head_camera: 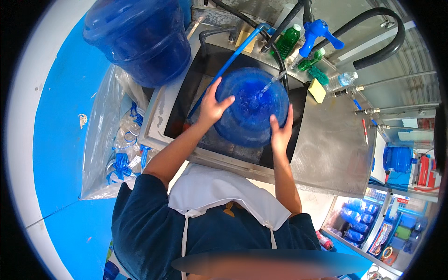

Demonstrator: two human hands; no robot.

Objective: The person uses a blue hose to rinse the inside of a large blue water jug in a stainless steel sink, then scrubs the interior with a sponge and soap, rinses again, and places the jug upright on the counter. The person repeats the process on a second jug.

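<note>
Over a steel sink (213, 150) with dark walls, a large round blue plastic water bottle (252, 129) shows one round end towards me. My left hand (214, 108) presses on its left side, thumb and fingers spread. On its right side lies my right hand (282, 133), so the bottle is held between both palms. A stream of water (274, 81) from the upper right strikes the middle of the bottle's end. Above it is a tap with a blue handle (317, 35). The lower part of the bottle is hidden.
Another large blue bottle (150, 45) stands left of the sink. A clear bag (101, 147) of plastic waste hangs below it. A blue pipe (227, 64) crosses the sink. Green bottles (287, 42), a yellow sponge (317, 91) and a clear bottle (341, 81) line the back ledge.
</note>
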